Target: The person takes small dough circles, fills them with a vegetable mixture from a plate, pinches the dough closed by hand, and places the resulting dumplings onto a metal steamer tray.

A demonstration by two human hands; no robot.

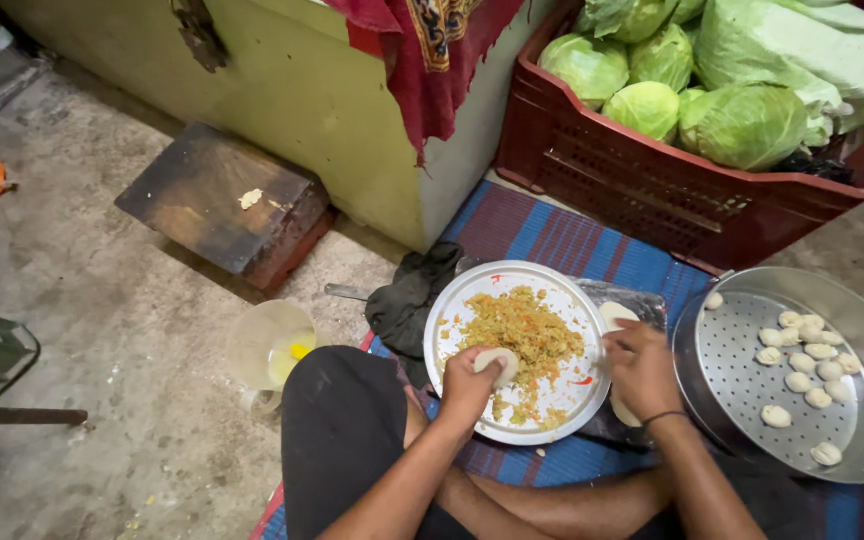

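Pale dough round (497, 366) sits cupped in the left hand (467, 388) over the filling plate (452, 300); right hand (640, 368), fingers curled loosely, rests just right of it.

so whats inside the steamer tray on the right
The steamer tray holds about a dozen small white dumplings, most clustered toward its far side, a few apart near the front rim. Its perforated floor shows between them. What lies under the tray is hidden.
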